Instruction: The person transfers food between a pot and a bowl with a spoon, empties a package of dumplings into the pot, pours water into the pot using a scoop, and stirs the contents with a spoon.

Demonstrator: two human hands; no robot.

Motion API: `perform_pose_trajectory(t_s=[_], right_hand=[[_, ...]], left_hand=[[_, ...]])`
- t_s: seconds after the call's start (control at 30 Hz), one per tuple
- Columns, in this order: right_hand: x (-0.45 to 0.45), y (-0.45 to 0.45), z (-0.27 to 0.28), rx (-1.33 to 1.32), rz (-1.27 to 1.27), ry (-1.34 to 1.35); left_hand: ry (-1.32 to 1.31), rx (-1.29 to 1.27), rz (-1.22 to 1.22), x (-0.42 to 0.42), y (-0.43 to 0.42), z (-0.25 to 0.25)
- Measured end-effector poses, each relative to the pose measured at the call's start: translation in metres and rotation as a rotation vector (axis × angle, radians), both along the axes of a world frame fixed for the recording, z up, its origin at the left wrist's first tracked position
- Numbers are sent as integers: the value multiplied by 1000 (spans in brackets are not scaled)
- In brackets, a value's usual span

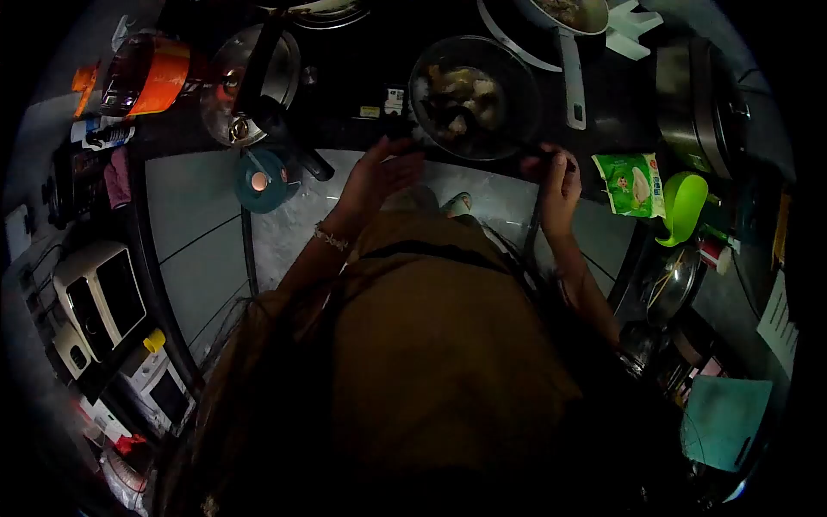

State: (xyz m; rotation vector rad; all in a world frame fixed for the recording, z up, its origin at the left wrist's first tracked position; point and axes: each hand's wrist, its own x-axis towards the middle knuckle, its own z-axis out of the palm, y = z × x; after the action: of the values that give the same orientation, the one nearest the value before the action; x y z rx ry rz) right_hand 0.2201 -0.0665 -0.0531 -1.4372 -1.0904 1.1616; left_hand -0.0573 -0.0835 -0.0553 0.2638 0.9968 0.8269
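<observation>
A dark round pan or bowl (474, 96) with pieces of food (472, 93) in it sits on the dark counter at the top centre. At its lower right, my right hand (556, 185) is closed around a thin dark handle, whose far end is lost in shadow. My left hand (385, 172), with a bracelet at the wrist, hovers by the counter's edge to the lower left of the pan. Its fingers are apart and nothing shows in them.
A light-handled pan (572, 77) stands at the upper right, near a green packet (633, 183) and a lime-green holder (686, 207). Left are a metal lid (277, 69), a dark handle (297, 146) over the edge and an orange-labelled jar (159, 74).
</observation>
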Motion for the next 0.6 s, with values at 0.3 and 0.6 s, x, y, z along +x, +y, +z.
perform_pose_trajectory(t_s=[0.3, 0.6], right_hand=[[5, 7, -13, -105, -87, 213], [10, 12, 0, -114, -116, 210]], left_hand=[[-30, 13, 11, -5, -4, -8], [-13, -17, 25, 0, -1, 2]])
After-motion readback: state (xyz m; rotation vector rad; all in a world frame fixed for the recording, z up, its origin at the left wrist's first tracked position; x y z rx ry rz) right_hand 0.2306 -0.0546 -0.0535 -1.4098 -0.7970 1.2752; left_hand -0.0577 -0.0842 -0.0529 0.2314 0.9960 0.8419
